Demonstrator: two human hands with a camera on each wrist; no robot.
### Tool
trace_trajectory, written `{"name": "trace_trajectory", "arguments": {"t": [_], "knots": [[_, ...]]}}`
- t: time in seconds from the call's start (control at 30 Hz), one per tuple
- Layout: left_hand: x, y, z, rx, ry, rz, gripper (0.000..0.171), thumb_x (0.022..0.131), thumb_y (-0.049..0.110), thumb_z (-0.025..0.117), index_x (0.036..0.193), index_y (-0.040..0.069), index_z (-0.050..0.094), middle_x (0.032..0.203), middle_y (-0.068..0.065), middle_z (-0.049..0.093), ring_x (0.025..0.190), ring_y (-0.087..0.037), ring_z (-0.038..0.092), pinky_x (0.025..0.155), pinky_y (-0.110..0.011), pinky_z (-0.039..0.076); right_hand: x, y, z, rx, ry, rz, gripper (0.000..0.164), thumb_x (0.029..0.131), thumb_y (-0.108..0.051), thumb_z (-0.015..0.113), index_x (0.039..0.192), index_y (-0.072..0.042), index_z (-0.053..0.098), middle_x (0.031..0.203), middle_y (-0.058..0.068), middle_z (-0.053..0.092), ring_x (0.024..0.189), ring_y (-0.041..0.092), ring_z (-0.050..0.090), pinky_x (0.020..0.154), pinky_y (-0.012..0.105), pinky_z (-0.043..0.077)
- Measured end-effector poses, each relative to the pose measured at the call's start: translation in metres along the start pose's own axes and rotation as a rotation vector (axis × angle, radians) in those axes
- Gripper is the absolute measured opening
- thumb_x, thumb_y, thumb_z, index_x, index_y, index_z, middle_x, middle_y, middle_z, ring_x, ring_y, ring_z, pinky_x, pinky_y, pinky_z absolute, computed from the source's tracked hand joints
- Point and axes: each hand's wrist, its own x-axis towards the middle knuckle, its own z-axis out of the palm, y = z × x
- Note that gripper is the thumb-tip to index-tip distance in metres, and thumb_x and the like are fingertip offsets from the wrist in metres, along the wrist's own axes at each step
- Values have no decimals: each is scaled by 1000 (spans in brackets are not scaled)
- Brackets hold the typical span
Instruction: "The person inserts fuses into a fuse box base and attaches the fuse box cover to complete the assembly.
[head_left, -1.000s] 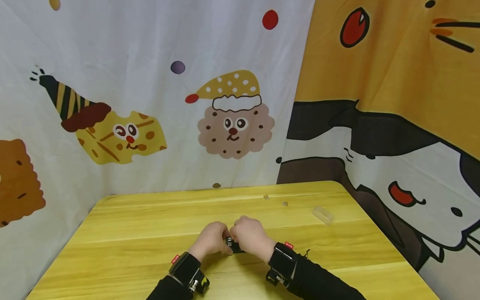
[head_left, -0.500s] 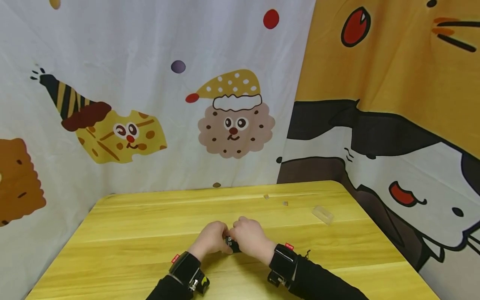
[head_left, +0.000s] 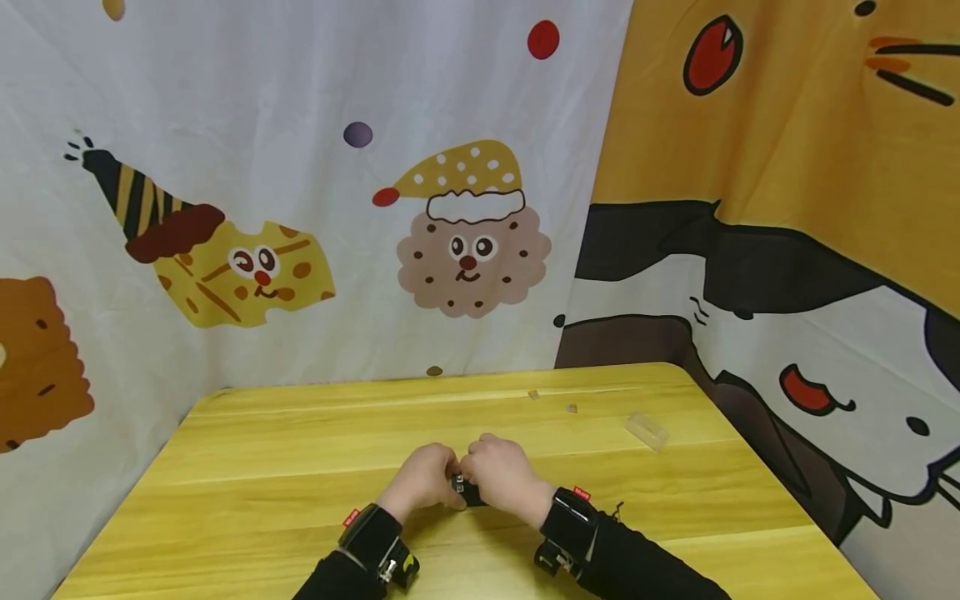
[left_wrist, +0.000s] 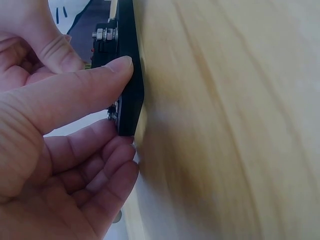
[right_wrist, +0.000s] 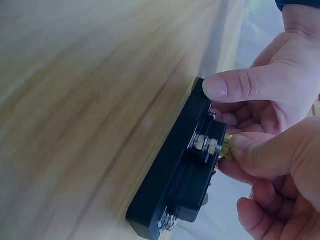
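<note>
Black unit (right_wrist: 175,155) sits at or just above the tabletop (head_left: 225,517); exact contact cannot be confirmed. L hand (left_wrist: 65,152) grips unit's L end, thumb along its edge. R hand (right_wrist: 300,167) pinches the yellow piece (right_wrist: 226,149) at unit's upper face. Caution: off-axis force on the piece may tilt/jam it. L hold covers one end only; side load could pivot unit. If R pinch slips, fingertips may strike the nuts (right_wrist: 212,147) adj. to the piece.
</note>
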Motion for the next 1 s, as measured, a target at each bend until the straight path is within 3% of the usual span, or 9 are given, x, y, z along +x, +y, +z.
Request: {"name": "trace_trajectory", "arguments": {"t": [0.2,0.33,0.5,0.7,1.0], "knots": [[-1,0,-1,-4,-7,11,36,57,11,94,76,6,64,69,3,53,61,-14,43,57,-29,38,0,5,0,23,-26,-22,15,77,-14,84,73,-22,72,70,-10,55,68,8,52,55,20,43],[-1,0,0,-8,-7,16,35,58,11,94,77,7,66,70,3,55,61,-13,44,57,-29,39,-1,10,-4,98,-33,1,9,80,-17,84,78,-23,77,73,-11,62,73,8,60,58,21,47],[-1,0,-1,-11,-9,11,35,59,12,95,79,7,67,71,3,55,62,-13,45,58,-29,41,-4,20,-13,241,-35,59,6,80,-21,84,84,-21,79,80,-11,68,74,6,62,59,20,48],[-1,2,-2,-15,-4,16,37,58,12,95,82,6,68,73,1,56,64,-14,46,61,-31,43,-12,37,-17,320,-48,129,11,82,-23,81,91,-17,78,84,-7,69,72,8,61,61,22,48],[-3,2,-1,-27,-11,-16,39,60,12,95,87,5,68,81,0,60,69,-15,49,66,-34,46,-26,71,-9,423,-100,329,11,85,-18,78,96,-14,77,84,-7,67,75,10,61,68,32,49]]}}
